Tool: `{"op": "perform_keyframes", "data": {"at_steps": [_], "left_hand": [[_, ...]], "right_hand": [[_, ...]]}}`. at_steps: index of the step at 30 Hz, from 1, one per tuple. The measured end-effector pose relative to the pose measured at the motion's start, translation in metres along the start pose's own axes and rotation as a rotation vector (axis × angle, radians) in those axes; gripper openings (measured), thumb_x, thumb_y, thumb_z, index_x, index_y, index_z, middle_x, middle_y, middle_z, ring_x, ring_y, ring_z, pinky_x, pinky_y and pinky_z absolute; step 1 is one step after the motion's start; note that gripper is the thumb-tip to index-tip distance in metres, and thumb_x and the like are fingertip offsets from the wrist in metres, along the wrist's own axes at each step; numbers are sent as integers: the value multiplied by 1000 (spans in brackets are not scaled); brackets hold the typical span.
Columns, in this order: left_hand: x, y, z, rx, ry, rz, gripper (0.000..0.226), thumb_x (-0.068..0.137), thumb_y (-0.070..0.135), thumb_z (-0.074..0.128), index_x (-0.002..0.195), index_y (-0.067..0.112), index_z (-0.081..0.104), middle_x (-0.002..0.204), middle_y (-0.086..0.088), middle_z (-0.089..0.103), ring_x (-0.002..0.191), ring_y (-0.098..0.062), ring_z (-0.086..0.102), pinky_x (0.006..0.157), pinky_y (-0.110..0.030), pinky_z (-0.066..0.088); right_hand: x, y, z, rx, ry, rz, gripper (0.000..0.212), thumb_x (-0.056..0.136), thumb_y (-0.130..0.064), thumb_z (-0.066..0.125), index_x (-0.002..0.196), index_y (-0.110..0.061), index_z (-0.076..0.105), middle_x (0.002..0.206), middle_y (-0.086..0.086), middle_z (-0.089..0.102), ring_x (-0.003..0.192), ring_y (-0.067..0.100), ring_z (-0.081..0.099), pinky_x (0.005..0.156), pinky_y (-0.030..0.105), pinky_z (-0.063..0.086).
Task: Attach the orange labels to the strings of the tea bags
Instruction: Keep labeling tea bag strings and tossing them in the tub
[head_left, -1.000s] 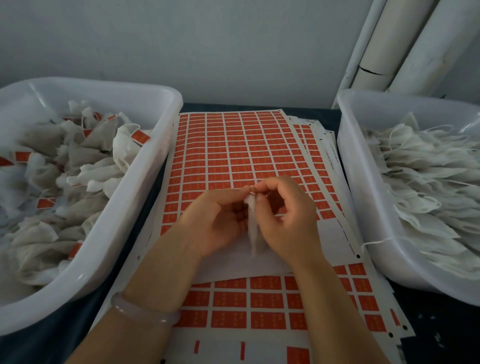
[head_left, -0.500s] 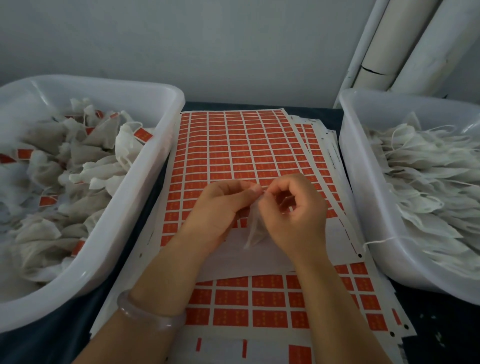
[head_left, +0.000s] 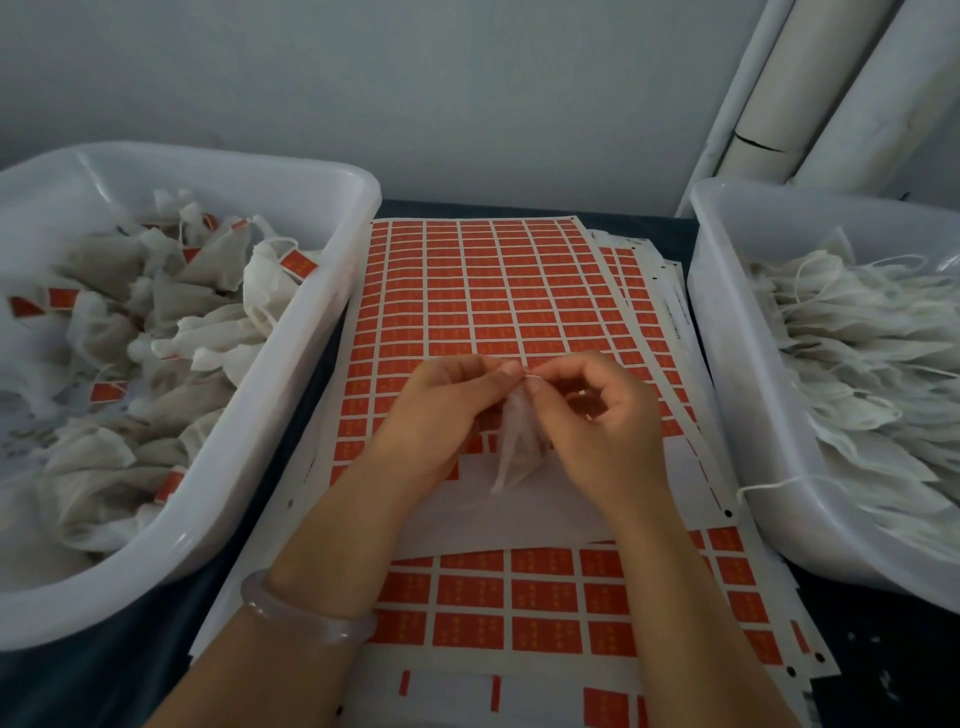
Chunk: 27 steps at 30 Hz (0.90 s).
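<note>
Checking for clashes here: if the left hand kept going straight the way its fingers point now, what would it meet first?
Most likely the right hand: the left hand points rightward, straight at its fingertips, just above the tea bag hanging between them. They look nearly touching, though depth is unclear.

no legible text. the orange labels (head_left: 543, 595) on the backing sheet (head_left: 519, 525) carry small pale yellow marks, too blurred to read. labels of the same kind on tea bags (head_left: 218, 260) in the left tub (head_left: 291, 395) show faint marks, equally unreadable.
</note>
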<state>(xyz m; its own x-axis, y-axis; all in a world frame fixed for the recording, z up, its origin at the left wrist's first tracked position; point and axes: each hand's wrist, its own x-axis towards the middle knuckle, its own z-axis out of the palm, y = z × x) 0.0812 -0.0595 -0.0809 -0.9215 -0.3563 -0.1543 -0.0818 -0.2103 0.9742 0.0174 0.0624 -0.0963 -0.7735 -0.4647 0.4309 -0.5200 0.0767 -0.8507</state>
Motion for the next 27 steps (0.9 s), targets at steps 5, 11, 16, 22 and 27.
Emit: {"op": "perform_keyframes", "data": {"at_steps": [5,11,16,22,27], "left_hand": [[-2,-1,3,74,15,-29,24,93,21,55,77,14,72,73,-1,70,66,-12,65,69,-22,55],[0,0,2,29,79,-18,35,94,21,54,65,27,73,69,7,70,66,-8,67,63,-21,54],[1,-6,2,67,59,82,16,92,18,56,83,20,69,75,4,72,69,-9,69,60,-16,52],[1,-5,-3,35,-53,205,26,75,23,68,100,17,68,91,0,72,85,-16,70,71,-23,55],[-2,-3,-2,206,-31,356,23,78,8,71,98,19,70,91,3,73,83,-14,70,69,-22,56]], "right_hand": [[0,-2,2,201,136,126,19,88,-12,58,76,-27,58,71,-13,63,66,5,61,59,16,53],[6,-1,-3,234,147,223,22,80,-55,56,87,-35,61,78,-29,65,73,-9,62,58,4,46],[2,-1,4,103,-7,91,13,76,-41,68,88,-44,63,85,-34,65,85,-10,61,65,5,47],[4,4,0,148,59,120,13,84,-28,66,82,-41,64,79,-28,67,79,-5,64,64,8,50],[4,3,-1,165,116,90,12,85,-28,65,79,-38,64,76,-27,67,77,-4,64,59,6,48]]}}
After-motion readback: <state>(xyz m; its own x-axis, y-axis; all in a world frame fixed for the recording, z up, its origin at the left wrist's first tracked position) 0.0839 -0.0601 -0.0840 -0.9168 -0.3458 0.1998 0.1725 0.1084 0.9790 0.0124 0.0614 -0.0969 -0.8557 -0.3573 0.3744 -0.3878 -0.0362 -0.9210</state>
